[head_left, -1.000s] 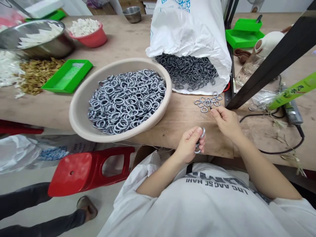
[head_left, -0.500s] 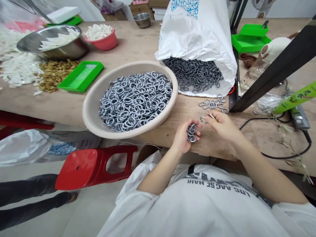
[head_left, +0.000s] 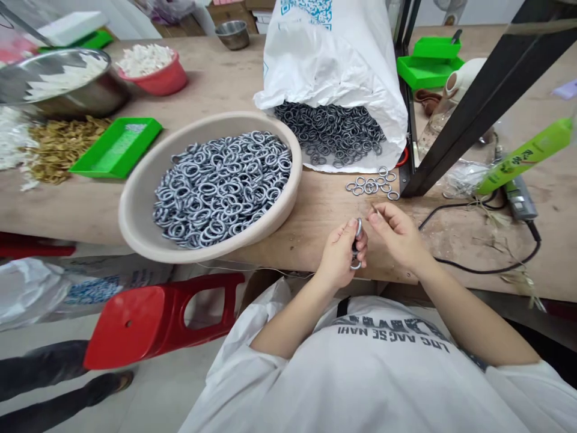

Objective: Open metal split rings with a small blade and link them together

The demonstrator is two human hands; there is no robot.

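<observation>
Several grey rings (head_left: 359,228) are gripped in my left hand (head_left: 339,255), one of them upright between thumb and fingers. Close on its right, my right hand (head_left: 396,233) pinches a thin pointed stick-like tool (head_left: 375,210), its tip toward the rings. Just beyond my hands, a small group of loose rings (head_left: 370,185) lies on the wooden table (head_left: 311,210). A beige basin (head_left: 295,180) full of grey rings stands to the left. Behind it, an open white sack (head_left: 333,66) lies with more rings in its mouth.
A slanted black metal post (head_left: 469,108) rises at the right, near a black cable (head_left: 478,270) and a green tube (head_left: 525,156). Green trays (head_left: 117,147), a red bowl (head_left: 164,78) and a steel bowl (head_left: 85,96) stand left. Below is a red stool (head_left: 130,325), near a person's legs (head_left: 45,367).
The view has shifted, moving the table items leftward. The ring by my right fingertips is now at my left hand, whose fingers have closed more around the rings.
</observation>
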